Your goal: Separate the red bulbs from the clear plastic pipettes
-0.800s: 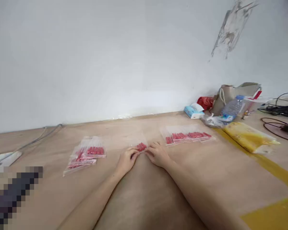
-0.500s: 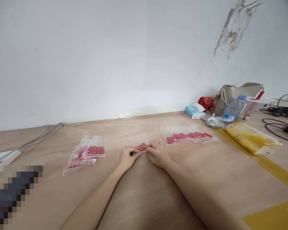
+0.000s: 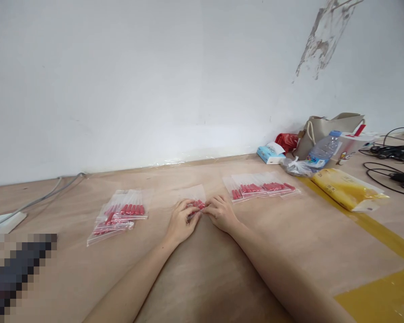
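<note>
A small clear plastic bag (image 3: 193, 194) with red pieces in it lies flat on the brown paper-covered surface (image 3: 202, 269) in front of me. My left hand (image 3: 182, 220) rests on its near left part, fingers over the red pieces. My right hand (image 3: 221, 213) pinches its near right edge. To the left lies a pile of like bags (image 3: 121, 214) with red pieces. To the right, a row of filled bags (image 3: 261, 187) overlaps along the surface.
At the back right stand a beige bag (image 3: 326, 130), a water bottle (image 3: 321, 150), a blue tissue pack (image 3: 269, 154) and a red pouch (image 3: 287, 140). A yellow packet (image 3: 348, 189) and black cables (image 3: 395, 163) lie right. A white power strip (image 3: 3, 222) sits left.
My left hand has slid forward onto the bag and now covers part of the red pieces. The right hand has kept its place at the bag's edge.
</note>
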The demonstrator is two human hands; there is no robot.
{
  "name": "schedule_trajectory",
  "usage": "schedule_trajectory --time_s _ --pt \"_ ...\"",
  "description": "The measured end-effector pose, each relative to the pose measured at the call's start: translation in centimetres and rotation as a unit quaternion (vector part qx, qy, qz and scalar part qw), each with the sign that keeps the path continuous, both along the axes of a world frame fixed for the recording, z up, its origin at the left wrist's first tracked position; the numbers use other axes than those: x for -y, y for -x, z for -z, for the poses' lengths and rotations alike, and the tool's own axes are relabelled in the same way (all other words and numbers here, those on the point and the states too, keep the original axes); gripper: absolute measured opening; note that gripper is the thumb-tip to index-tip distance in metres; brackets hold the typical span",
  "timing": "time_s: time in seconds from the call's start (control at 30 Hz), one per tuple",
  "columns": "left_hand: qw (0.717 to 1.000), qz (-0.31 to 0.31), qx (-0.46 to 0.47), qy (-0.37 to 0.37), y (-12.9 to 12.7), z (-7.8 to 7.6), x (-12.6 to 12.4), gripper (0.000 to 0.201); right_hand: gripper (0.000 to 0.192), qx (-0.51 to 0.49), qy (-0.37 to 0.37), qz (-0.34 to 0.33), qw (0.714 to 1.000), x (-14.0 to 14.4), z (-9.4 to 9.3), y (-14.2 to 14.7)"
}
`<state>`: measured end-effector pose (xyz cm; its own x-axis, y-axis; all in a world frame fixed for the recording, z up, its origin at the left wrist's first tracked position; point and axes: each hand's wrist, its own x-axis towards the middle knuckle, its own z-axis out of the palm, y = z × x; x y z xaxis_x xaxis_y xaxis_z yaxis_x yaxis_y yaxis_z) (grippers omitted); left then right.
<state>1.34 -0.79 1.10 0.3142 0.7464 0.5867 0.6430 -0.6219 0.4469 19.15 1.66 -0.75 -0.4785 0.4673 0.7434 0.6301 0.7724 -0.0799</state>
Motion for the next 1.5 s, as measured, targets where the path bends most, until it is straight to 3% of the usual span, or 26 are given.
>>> schedule_trajectory --time_s 0.23,0.6,0.77,0.97,1.03,1.27,1.43,1.5 --pt "0.998 0.058 -0.011 0.001 -0.6 0.7 -1.5 0.015 0.018 0.039 0.073 0.05 0.995 0.0 0.0 0.2" --pt "0.995 0.035 0.045 0.082 -0.6 1.1 -1.5 0.016 0.017 0.046 0.142 0.059 0.987 0.7 0.0 1.3" --pt "0.995 -0.009 0.07 0.073 -0.6 0.9 -1.6 0.018 0.015 0.055 0.164 0.009 0.985 0.9 -0.5 1.5" --pt "0.993 -0.048 0.096 0.057 0.0 0.3 -1.3 0.019 0.011 -0.04 0.229 -0.104 0.967 0.9 -0.7 0.4" --pt "0.994 -0.037 0.081 0.059 0.9 0.2 -1.5 0.021 0.009 -0.064 0.252 -0.108 0.959 0.9 -0.6 0.1" --pt "0.991 0.05 -0.101 0.078 3.9 -0.1 -1.8 0.031 0.01 -0.121 0.233 -0.009 0.965 0.2 0.4 0.2" --pt "0.989 0.06 -0.125 0.052 4.5 -0.6 0.4 0.027 0.011 -0.08 0.195 0.132 0.969 0.2 -0.1 0.6" --pt "0.99 0.068 -0.113 0.056 4.6 -0.7 1.0 0.025 0.011 -0.053 0.22 0.143 0.963 0.4 -0.4 0.8"
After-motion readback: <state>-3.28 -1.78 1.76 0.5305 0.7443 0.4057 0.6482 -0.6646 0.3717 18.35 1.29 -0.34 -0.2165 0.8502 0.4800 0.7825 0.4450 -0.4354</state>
